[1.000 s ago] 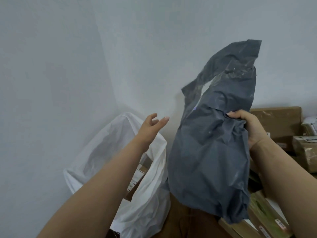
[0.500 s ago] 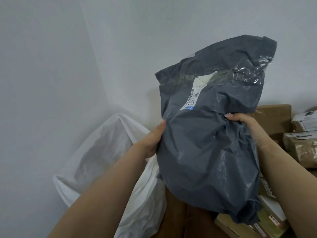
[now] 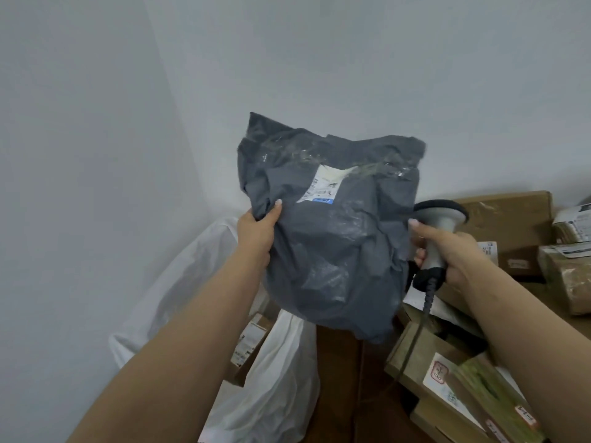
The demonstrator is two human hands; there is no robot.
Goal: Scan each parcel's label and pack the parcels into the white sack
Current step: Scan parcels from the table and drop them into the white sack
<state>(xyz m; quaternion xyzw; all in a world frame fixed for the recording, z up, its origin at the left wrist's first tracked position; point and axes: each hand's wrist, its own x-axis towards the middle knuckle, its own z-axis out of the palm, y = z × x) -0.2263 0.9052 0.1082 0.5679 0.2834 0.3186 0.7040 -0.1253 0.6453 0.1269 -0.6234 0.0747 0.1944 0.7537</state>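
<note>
The left hand (image 3: 256, 233) pinches the left edge of a grey plastic mailer parcel (image 3: 329, 238), thumb pressed on the front and the other fingers hidden behind it, holding the parcel up in the air in front of a pale wall (image 3: 351, 59). The right hand (image 3: 454, 254) is wrapped firmly around the handle of a grey handheld scanner (image 3: 443, 228), whose dark head sits just beside the parcel's right edge; whether the two touch cannot be told. A coiled black cable (image 3: 428, 295) hangs down from the bottom of the scanner's handle. The parcel is soft and crumpled, with clear tape across its upper part and a white shipping label (image 3: 323, 187) facing the viewer near the top, with a blue strip along its lower edge; the print is too small to read. Below and to the left of the raised parcel stands the white sack (image 3: 281, 378), open at the top, its mouth under the left forearm. A cardboard box with a label (image 3: 252, 343) shows inside the sack's opening. To the right, behind and below the right hand, lie more parcels: a large brown cardboard box (image 3: 511, 225) against the wall, smaller taped boxes (image 3: 569, 266) at the far right edge, and flat brown boxes with pink-edged stickers (image 3: 447, 378) at the lower right.
</note>
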